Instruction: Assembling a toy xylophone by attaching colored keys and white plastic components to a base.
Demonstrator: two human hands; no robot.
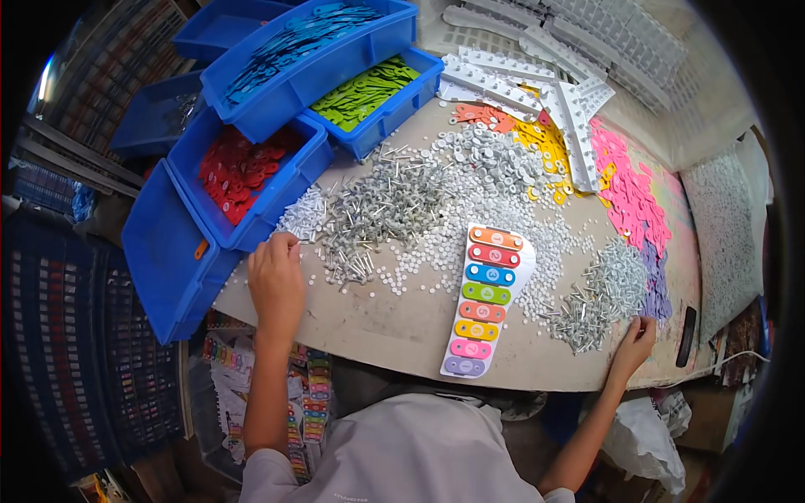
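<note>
Standing here, the head view's big eye-catcher is the toy [483,303] lying flat near the six o'clock edge of the table [369,327]. White base, wider end roughly toward twelve, narrow end toward six, with eight bars across it in rainbow-ish order: orange, red, blue, green, coral, yellow, pink, purple. The top three have bright white dots at both ends; the ones I can make out lower down look greyer.

Taking the toy as the clock's centre, the left hand [277,277] is out at nine, fingers curled in, tips right by some white bits [303,216]. Can't tell if it's pinching one. The right hand [635,342] sits between three and four, fingers curled too, beside the screws [616,281]; can't see whether it's got any.

Nails [386,210] are heaped at ten to eleven, grey caps [482,155] at twelve. White frames [570,126] are piled around one, pink plates [625,180] toward two, purple ones [655,285] at three. Blue bins [289,84] stack up at ten, holding blue, green and red pieces.
</note>
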